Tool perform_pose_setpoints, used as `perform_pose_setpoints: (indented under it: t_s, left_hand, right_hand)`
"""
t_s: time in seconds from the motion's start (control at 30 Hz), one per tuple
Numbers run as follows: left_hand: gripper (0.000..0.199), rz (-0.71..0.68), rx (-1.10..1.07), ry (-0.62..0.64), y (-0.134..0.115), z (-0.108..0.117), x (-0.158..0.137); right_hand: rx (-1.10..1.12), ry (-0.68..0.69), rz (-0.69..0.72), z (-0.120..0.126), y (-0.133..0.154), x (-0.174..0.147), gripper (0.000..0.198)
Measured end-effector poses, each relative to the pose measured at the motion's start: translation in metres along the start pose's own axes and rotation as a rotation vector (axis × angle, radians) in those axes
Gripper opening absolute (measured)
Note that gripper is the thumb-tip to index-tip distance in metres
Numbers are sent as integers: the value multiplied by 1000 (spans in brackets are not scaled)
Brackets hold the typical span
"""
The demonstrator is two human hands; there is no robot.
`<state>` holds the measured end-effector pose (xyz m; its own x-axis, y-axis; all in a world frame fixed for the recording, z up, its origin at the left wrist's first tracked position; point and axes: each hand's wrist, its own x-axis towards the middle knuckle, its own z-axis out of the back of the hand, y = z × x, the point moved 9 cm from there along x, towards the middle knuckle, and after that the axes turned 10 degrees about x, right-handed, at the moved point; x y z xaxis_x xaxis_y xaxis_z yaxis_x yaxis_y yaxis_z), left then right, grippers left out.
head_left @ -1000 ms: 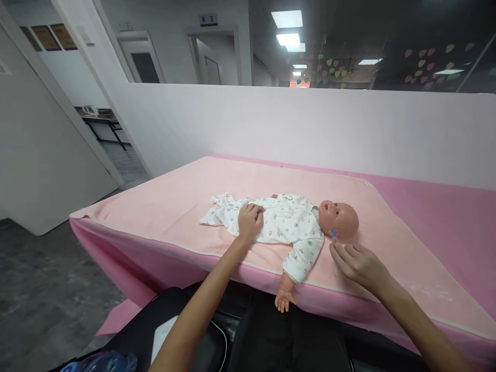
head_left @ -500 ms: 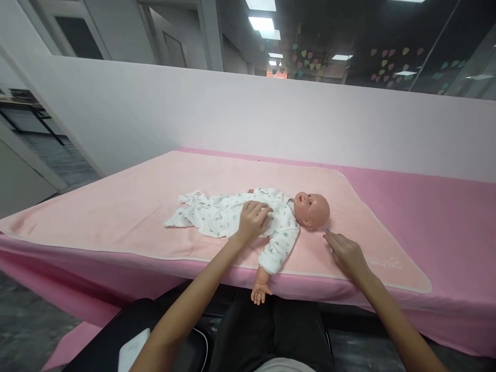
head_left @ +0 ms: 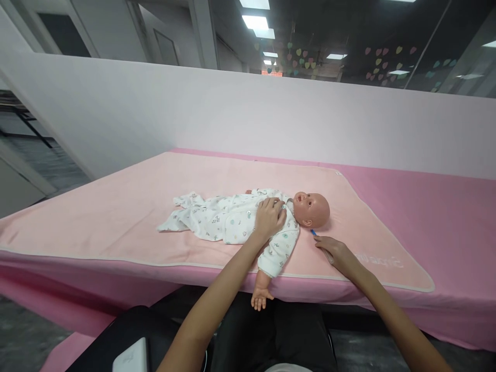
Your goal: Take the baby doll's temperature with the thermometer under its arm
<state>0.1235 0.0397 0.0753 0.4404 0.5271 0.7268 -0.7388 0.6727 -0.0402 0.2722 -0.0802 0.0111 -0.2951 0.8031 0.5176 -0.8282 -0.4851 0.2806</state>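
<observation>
- The doll lies on a peach blanket.
- We rest the left hand, fingers released, on its chest.
- In the right hand, our fingers grasp a blue-tipped tool near its ear.

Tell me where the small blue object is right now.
In the head view, the small blue object is right of centre, sticking out from the fingertips of the right hand, just below the doll's ear.
</observation>
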Motion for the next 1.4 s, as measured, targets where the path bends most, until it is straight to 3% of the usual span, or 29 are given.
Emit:
perform_pose_setpoints:
  t_s: [0.2, 0.37, 0.53, 0.63, 0.77, 0.97, 1.4]
  left_hand:
    - [18, -17, -54, -12, -1, 3, 0]
    - [14, -52, -114, -29, -3, 5, 1]
    - [15, -52, -102, -75, -1, 5, 0]
    - [15, -23, -67, -75, 4, 0, -1]
    - [16, 24, -77, -50, 10, -7, -3]
    - [18, 120, -160, -17, 17, -8, -2]
    - [19, 173, -272, -14, 22, -6, 0]
  right_hand:
    - [-8, 15, 28, 9, 10, 2, 27]
    - [-7, -259, 115, 31, 44, 52, 45]
    - [28, -305, -54, 1, 52, 135, 51]
    - [88, -314, -153, -22, 47, 156, 51]
    - [161, -359, -189, -36, 36, 154, 49]
    - [390, -471, -167, -33, 25, 144, 54]
    - [398, -564, -86, -30, 31, 140, 44]
